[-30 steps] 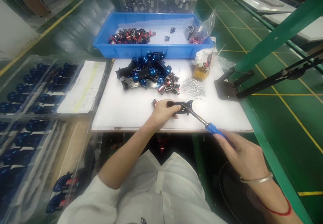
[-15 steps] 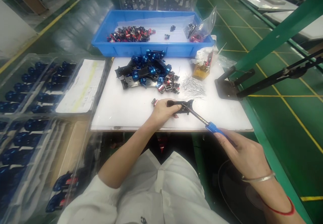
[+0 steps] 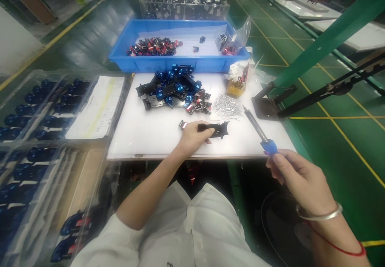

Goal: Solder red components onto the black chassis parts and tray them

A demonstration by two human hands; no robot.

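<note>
On the white tabletop (image 3: 144, 138), a black chassis plate (image 3: 216, 130) is held at one end by the closed left hand (image 3: 192, 136); a blue-handled screwdriver (image 3: 268, 146) is pinched by the right hand (image 3: 300, 179), and the loose pins (image 3: 227, 106) nearby could be scattered by a careless swing of its tip

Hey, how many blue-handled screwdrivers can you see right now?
1. The blue-handled screwdriver is in the right hand, above the near right edge of the white table. Another could be hidden in the heap of blue parts.
</note>
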